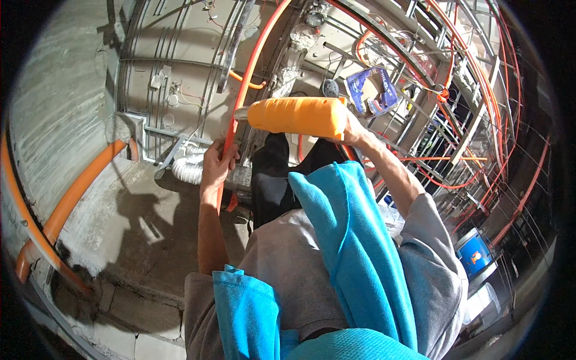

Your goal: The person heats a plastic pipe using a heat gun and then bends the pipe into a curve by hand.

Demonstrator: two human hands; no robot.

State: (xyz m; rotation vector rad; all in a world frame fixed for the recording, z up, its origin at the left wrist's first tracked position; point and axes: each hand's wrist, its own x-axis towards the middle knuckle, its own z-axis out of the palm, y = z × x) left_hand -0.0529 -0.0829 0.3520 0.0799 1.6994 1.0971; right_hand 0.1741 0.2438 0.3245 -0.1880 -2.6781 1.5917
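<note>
My right hand (355, 131) is closed around the grip of an orange heat gun (297, 116), held level in front of me. Its metal nozzle points left and reaches a long orange-red flexible pipe (252, 57), close to or touching it; I cannot tell which. Below the nozzle, my left hand (218, 159) grips this pipe with fingers wrapped round it. The pipe rises from that hand and curves up and right out of view. Most of the right hand's fingers are hidden behind the gun's body.
Thick orange pipes (81, 191) run along the concrete wall at left. A white flexible duct (188, 165) lies near my left hand. Ahead are metal framing and a blue tool case (372, 91). Many orange-red pipes and a blue bucket (474, 253) are on the right.
</note>
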